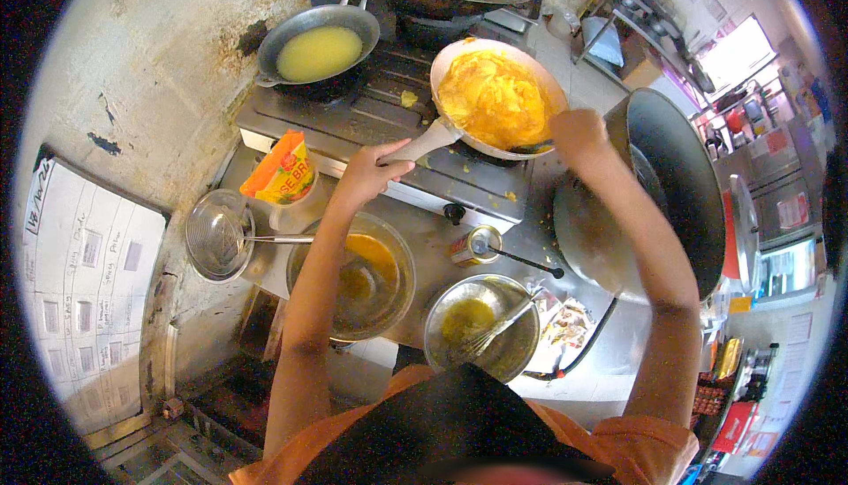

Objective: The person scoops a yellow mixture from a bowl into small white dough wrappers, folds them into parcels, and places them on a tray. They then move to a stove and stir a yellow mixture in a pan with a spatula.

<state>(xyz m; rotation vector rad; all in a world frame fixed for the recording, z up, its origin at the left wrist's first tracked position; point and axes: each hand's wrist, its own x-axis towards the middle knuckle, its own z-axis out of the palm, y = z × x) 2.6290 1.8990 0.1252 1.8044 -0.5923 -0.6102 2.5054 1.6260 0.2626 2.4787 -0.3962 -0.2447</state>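
My left hand [374, 172] grips the pale handle [427, 142] of a frying pan [560, 91] on the right side of the gas stove [377, 120]. Yellow-orange scrambled egg [493, 97] fills much of the pan. At the pan's right rim, my right hand [582, 135] is closed around a utensil whose dark end [533, 148] dips into the egg; most of its handle is hidden by the hand, so its exact kind is unclear. Yellow liquid [320, 53] lies in a dark two-handled wok [268, 54] on the left burner.
Nearer me are a metal bowl [407, 286] with orange-yellow liquid, another bowl [434, 346] holding a whisk [493, 332], and an open can [487, 244] with a ladle. A strainer [215, 230] and an orange pouch [281, 170] stand left. A large pot [712, 220] crowds my right arm.
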